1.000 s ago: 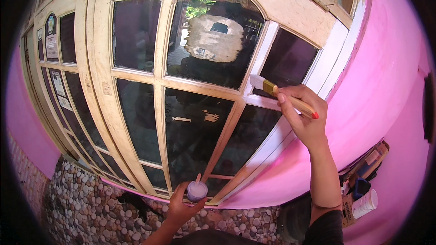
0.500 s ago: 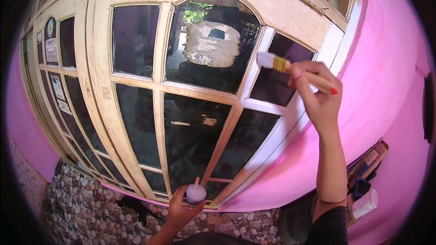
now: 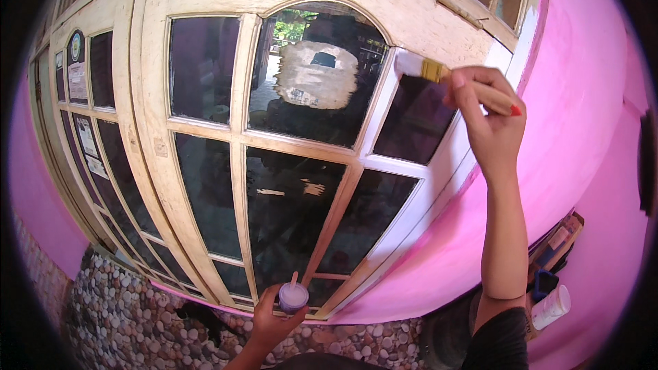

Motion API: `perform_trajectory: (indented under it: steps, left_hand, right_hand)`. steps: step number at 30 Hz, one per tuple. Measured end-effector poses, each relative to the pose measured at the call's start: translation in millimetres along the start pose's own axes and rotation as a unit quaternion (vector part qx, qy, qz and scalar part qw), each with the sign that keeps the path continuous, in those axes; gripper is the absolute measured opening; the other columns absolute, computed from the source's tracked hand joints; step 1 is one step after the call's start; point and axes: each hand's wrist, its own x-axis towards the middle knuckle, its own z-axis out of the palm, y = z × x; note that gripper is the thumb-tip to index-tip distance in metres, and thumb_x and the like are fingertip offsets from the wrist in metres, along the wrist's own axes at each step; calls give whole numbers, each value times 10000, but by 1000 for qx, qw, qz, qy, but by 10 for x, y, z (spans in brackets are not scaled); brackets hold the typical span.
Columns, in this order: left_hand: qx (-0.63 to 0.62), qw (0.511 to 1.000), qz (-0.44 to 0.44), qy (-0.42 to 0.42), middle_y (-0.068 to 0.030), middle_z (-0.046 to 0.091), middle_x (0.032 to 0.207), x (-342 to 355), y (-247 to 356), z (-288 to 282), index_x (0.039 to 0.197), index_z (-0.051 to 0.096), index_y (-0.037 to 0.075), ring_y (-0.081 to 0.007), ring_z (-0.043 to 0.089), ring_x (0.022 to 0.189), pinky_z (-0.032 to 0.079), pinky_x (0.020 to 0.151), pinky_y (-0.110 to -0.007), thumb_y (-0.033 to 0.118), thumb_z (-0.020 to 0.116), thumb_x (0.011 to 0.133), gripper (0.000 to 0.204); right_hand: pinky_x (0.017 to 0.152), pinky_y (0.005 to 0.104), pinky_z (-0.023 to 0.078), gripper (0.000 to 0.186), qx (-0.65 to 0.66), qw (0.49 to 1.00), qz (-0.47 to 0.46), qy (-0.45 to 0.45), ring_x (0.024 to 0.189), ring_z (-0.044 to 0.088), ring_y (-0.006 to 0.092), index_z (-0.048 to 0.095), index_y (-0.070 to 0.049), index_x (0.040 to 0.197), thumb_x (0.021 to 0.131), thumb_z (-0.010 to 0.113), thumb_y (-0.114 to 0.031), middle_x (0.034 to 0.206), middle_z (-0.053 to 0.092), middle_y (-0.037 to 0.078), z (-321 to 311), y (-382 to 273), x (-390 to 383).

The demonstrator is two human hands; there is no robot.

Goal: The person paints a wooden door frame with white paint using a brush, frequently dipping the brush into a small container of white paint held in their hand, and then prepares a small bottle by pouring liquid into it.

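My right hand [image 3: 492,113] is closed around the wooden handle of a paintbrush [image 3: 430,70]. Its white, paint-loaded bristles touch the upper end of a narrow upright bar [image 3: 385,92] between the arched pane and the right-hand pane. That bar, the crosspiece below it and the right stile [image 3: 411,223] are coated white; the other bars of the cream wooden door [image 3: 154,106] look worn and yellowish. Low in the middle, my left hand [image 3: 271,322] grips a small cup [image 3: 293,297] of pale paint with a flat stick standing in it.
A pink wall [image 3: 582,89] adjoins the door on the right. A white container [image 3: 550,307] and boxes stand at lower right. Below lies a pebble-patterned floor [image 3: 130,308], with a dark animal-like shape [image 3: 202,318] on it. Paper remnants [image 3: 312,89] cling to the arched glass.
My right hand has moved the brush upward and slightly right along the bar, to its top end. The left hand with the cup has barely moved.
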Motion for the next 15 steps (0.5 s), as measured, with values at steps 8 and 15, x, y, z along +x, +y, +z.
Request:
perform_trajectory:
  steps: [8,15]
  left_hand:
    - [-3,1000,9,-13,-168,678,1111,18,34,-3,1233,604,-30,-294,680,1033,536,905,-414,182,941,720,650]
    - [7,999,44,15,-172,679,1092,-23,-19,-9,1225,607,-34,-305,696,998,553,869,-401,161,943,715,641]
  right_hand:
    - [693,239,535,203,38,998,-6,41,757,694,106,740,19,998,981,745,-183,880,737,53,-18,40,140]
    - [673,242,549,106,0,999,11,-50,772,693,110,768,24,1019,961,725,-55,969,741,97,-44,-46,-638]
